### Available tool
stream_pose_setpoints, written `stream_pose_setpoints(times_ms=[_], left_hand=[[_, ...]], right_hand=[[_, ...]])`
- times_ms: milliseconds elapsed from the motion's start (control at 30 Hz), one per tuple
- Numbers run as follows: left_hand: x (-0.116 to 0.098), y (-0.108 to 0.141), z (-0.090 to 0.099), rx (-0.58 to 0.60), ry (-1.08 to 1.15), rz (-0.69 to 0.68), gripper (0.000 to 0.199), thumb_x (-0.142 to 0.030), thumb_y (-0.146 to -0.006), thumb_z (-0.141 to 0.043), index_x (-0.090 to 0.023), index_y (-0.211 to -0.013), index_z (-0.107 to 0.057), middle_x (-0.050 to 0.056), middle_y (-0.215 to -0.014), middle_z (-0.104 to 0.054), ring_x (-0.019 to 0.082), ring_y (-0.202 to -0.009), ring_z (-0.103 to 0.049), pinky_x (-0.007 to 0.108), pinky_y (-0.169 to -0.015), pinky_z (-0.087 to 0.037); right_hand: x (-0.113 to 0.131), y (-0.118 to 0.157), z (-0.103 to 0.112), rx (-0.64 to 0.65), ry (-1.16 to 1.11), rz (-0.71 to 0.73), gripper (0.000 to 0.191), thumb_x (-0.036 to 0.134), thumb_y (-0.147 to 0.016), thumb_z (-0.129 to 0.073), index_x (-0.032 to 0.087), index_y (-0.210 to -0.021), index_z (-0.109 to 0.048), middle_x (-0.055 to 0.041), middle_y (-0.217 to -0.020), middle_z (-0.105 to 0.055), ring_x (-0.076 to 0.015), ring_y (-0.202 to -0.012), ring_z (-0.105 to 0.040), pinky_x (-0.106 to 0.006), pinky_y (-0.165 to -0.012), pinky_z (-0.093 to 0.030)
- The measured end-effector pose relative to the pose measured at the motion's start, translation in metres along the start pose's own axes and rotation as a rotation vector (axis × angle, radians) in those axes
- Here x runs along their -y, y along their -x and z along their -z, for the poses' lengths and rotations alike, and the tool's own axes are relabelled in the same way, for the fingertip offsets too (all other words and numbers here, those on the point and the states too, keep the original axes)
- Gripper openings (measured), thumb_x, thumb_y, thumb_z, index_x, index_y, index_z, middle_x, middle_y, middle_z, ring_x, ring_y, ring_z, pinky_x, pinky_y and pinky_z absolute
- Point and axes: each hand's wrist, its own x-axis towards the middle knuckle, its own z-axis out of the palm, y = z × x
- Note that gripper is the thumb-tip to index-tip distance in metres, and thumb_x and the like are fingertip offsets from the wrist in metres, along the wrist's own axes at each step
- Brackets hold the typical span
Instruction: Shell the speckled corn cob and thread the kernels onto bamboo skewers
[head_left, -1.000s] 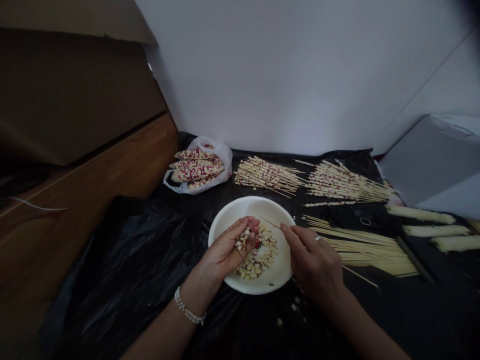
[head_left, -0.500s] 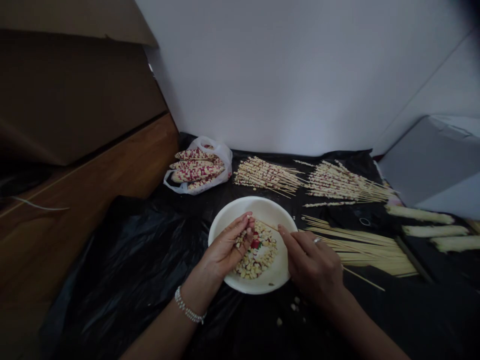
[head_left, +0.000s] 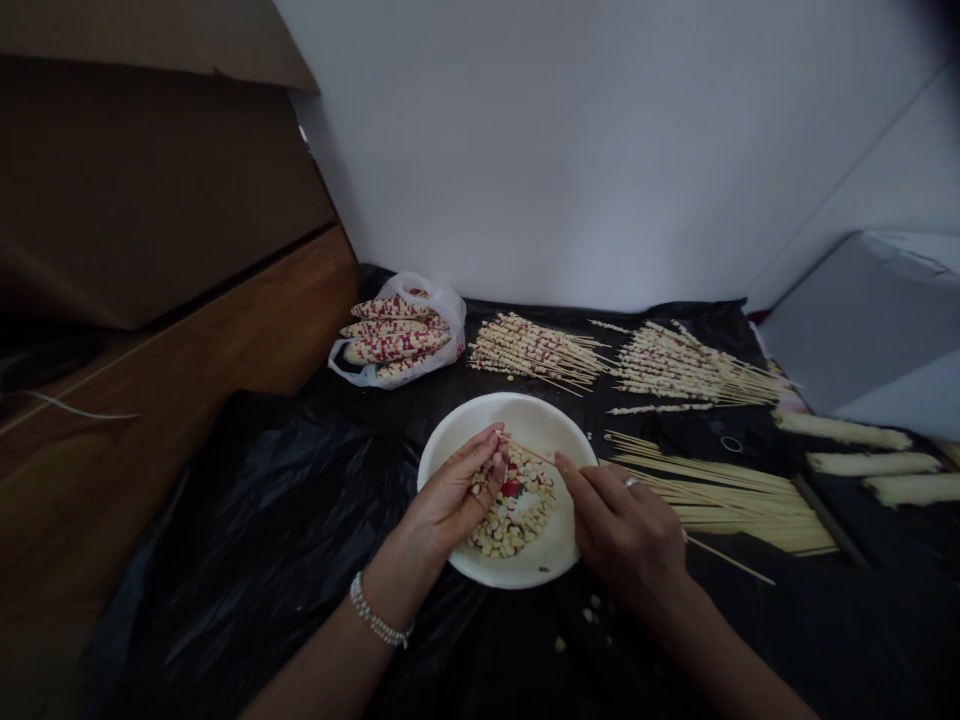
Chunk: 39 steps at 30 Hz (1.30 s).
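Over the left side of a white bowl (head_left: 559, 545), my left hand (head_left: 457, 490) pinches a small corn kernel (head_left: 500, 434) between its fingertips. My right hand (head_left: 626, 520) is closed round a thin wooden skewer (head_left: 534, 452). The skewer's tip meets the kernel at my left fingertips, and its other end sticks out to the right behind my right hand. Loose corn kernels (head_left: 506, 540), pale and dark red, lie in the bowl, around a red patch at its bottom. Whether the tip is through the kernel is too small to tell.
A plastic bag (head_left: 448, 310) of speckled corn cobs (head_left: 394, 345) lies at the back left. Two piles of kernel-threaded skewers (head_left: 525, 350) lie along the wall. Bare skewers (head_left: 750, 505) and stripped cobs (head_left: 874, 463) are on the right. Black plastic sheeting (head_left: 285, 520) covers the surface.
Both hands stay almost in place. The skewer's tip and the kernel at my left fingertips have shifted only very slightly.
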Motion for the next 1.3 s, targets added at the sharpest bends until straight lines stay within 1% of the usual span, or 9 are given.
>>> stream_pose_setpoints(times_ms=[100, 200, 367, 500, 733, 933, 1100, 1200, 1300], left_hand=[[0.0002, 0.0007, -0.0003, -0.005, -0.002, -0.004, 0.021, -0.002, -0.077, -0.061, -0.011, -0.094, -0.069, 0.007, -0.087, -0.071, 0.008, -0.075, -0.065, 0.014, -0.070, -0.054], [0.0003, 0.0007, -0.0009, -0.010, -0.003, -0.005, 0.022, -0.001, -0.075, -0.062, -0.011, -0.094, -0.070, 0.006, -0.086, -0.071, 0.008, -0.075, -0.065, 0.014, -0.070, -0.054], [0.0009, -0.0015, -0.0007, -0.034, 0.010, -0.003, 0.020, -0.006, -0.076, -0.064, -0.011, -0.095, -0.070, 0.007, -0.086, -0.070, 0.009, -0.077, -0.065, 0.015, -0.071, -0.054], [0.0005, -0.0024, -0.0001, -0.033, 0.001, -0.005, 0.018, -0.005, -0.075, -0.065, -0.011, -0.091, -0.070, 0.006, -0.085, -0.071, 0.008, -0.074, -0.065, 0.014, -0.070, -0.053], [-0.0007, 0.0002, -0.0018, -0.064, -0.027, -0.022, 0.020, -0.002, -0.075, -0.063, -0.013, -0.090, -0.070, 0.004, -0.081, -0.070, 0.008, -0.073, -0.064, 0.014, -0.070, -0.053], [0.0014, -0.0023, 0.0023, -0.039, -0.107, -0.079, 0.023, -0.004, -0.075, -0.064, -0.014, -0.094, -0.070, 0.005, -0.083, -0.071, 0.009, -0.074, -0.065, 0.016, -0.071, -0.052], [0.0018, -0.0019, 0.0019, -0.046, -0.135, -0.080, 0.022, -0.004, -0.075, -0.063, -0.014, -0.093, -0.069, 0.005, -0.083, -0.071, 0.009, -0.073, -0.064, 0.016, -0.070, -0.051], [0.0018, -0.0010, 0.0000, -0.055, -0.123, -0.066, 0.018, -0.004, -0.075, -0.064, -0.014, -0.089, -0.070, 0.004, -0.081, -0.070, 0.008, -0.071, -0.064, 0.015, -0.069, -0.052], [0.0019, -0.0008, -0.0009, -0.029, -0.140, -0.061, 0.012, -0.006, -0.075, -0.066, -0.011, -0.085, -0.070, 0.005, -0.081, -0.070, 0.007, -0.069, -0.063, 0.014, -0.066, -0.053]], right_hand=[[0.0004, -0.0002, 0.0005, 0.010, -0.009, -0.002, 0.051, 0.006, -0.080, -0.053, 0.015, -0.130, -0.049, -0.0033, -0.079, -0.064, -0.0148, -0.074, -0.054, -0.027, -0.067, -0.040], [0.0007, -0.0006, 0.0011, 0.029, -0.002, -0.007, 0.045, 0.007, -0.081, -0.053, 0.015, -0.125, -0.054, -0.0034, -0.077, -0.063, -0.0149, -0.076, -0.055, -0.027, -0.068, -0.041], [0.0013, -0.0013, 0.0017, 0.025, 0.008, -0.003, 0.039, 0.006, -0.081, -0.053, 0.014, -0.118, -0.059, -0.0037, -0.077, -0.063, -0.0149, -0.076, -0.055, -0.027, -0.068, -0.042], [0.0019, -0.0017, 0.0028, 0.035, -0.002, -0.002, 0.039, 0.007, -0.081, -0.052, 0.013, -0.119, -0.058, -0.0042, -0.077, -0.063, -0.0155, -0.079, -0.055, -0.027, -0.069, -0.043], [0.0023, -0.0023, 0.0059, 0.044, 0.004, 0.013, 0.040, 0.007, -0.083, -0.051, 0.013, -0.122, -0.056, -0.0046, -0.078, -0.064, -0.0157, -0.081, -0.057, -0.026, -0.067, -0.042], [0.0030, -0.0001, 0.0044, 0.054, -0.006, 0.018, 0.043, 0.007, -0.083, -0.051, 0.012, -0.126, -0.053, -0.0058, -0.081, -0.064, -0.0160, -0.079, -0.056, -0.028, -0.065, -0.042], [0.0048, -0.0001, 0.0037, 0.049, -0.023, 0.014, 0.043, 0.006, -0.082, -0.050, 0.012, -0.125, -0.054, -0.0059, -0.079, -0.064, -0.0165, -0.080, -0.056, -0.028, -0.069, -0.043], [0.0054, 0.0002, 0.0028, 0.066, -0.020, 0.015, 0.041, 0.007, -0.082, -0.051, 0.012, -0.123, -0.056, -0.0056, -0.078, -0.063, -0.0158, -0.078, -0.055, -0.028, -0.070, -0.043], [0.0057, 0.0008, 0.0020, 0.044, -0.007, 0.015, 0.041, 0.006, -0.082, -0.051, 0.012, -0.122, -0.056, -0.0056, -0.079, -0.063, -0.0154, -0.077, -0.054, -0.028, -0.071, -0.043]])
